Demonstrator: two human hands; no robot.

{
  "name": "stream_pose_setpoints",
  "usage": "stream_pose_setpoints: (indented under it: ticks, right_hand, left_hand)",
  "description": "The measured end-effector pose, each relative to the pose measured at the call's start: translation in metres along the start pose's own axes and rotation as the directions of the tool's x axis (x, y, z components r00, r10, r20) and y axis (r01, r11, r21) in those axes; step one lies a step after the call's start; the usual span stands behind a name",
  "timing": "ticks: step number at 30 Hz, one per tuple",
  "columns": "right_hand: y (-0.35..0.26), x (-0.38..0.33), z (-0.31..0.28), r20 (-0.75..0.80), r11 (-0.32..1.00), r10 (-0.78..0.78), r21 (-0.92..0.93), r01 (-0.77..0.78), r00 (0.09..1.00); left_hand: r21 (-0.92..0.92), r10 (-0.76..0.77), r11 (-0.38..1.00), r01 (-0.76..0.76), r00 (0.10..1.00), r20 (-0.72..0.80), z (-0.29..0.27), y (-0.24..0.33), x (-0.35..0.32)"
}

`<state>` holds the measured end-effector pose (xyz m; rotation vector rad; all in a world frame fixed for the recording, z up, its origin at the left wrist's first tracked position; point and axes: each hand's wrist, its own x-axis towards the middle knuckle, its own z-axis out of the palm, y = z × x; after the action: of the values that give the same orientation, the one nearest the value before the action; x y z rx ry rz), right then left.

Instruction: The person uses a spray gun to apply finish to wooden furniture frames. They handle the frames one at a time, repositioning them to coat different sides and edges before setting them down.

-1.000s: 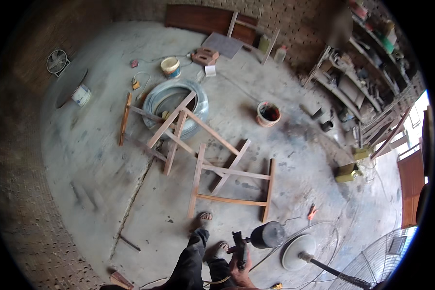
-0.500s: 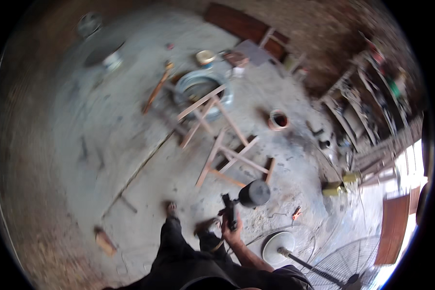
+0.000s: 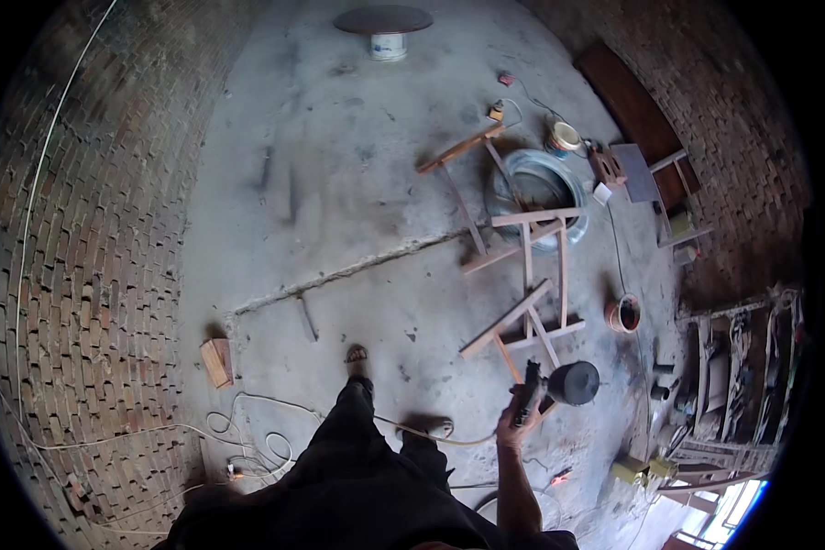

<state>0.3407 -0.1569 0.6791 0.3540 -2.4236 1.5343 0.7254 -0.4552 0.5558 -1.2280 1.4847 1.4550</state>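
Observation:
My right hand [image 3: 517, 423] is wrapped round the grip of a black spray gun [image 3: 528, 403], held out in front of me to the right. The gun's round dark cup [image 3: 575, 382] sticks out to its right side. Just beyond the gun stands a wooden trestle-like frame [image 3: 527, 249] of pale bars, its lower parts near the cup. A large pale blue-grey basin-like ring [image 3: 497, 188] lies behind the bars. My left hand does not show. My two feet stand on the concrete floor, the left one [image 3: 357, 354] further forward.
A pale hose [image 3: 431, 438] loops across the floor by my feet. A brick-like block [image 3: 217, 362] lies left, a reddish pot [image 3: 625, 313] right. Shelving [image 3: 720, 367] lines the right side. A round dark tabletop [image 3: 382, 18] rests on a white bucket [image 3: 389, 48] far ahead.
My view has swung left, so the frame and basin now sit further right and the left brick wall shows. The right hand still holds the spray gun. The fan has left the view.

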Motion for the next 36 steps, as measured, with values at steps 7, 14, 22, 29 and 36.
stream_pose_setpoints:
  ticks: [7, 14, 22, 29, 36]
  right_hand:
    - [0.022, 0.019, 0.054, -0.007, 0.983, 0.12, -0.141, -0.12, 0.993]
    - [-0.028, 0.074, 0.095, -0.085, 0.957, 0.124, -0.255, -0.142, 0.989]
    - [-0.093, 0.097, 0.139, -0.064, 0.963, 0.226, -0.135, -0.233, 0.972]
    - [-0.09, 0.105, 0.219, -0.02, 0.985, 0.169, -0.014, -0.169, 0.985]
    - [-0.112, 0.127, 0.297, 0.079, 0.926, 0.35, 0.118, -0.357, 0.933]
  left_hand:
    - [-0.1, -0.027, 0.995, 0.022, 0.998, -0.051, -0.118, 0.034, 0.03]
    - [-0.116, -0.058, 0.992, 0.046, 0.994, -0.097, -0.232, 0.049, 0.037]
    - [-0.014, -0.017, 1.0, 0.016, 0.994, -0.105, -0.339, 0.068, 0.03]
    - [0.101, 0.003, 0.995, 0.005, 0.997, -0.075, -0.391, 0.114, 0.031]
    - [0.171, -0.004, 0.985, 0.015, 0.998, -0.067, -0.423, 0.178, 0.051]
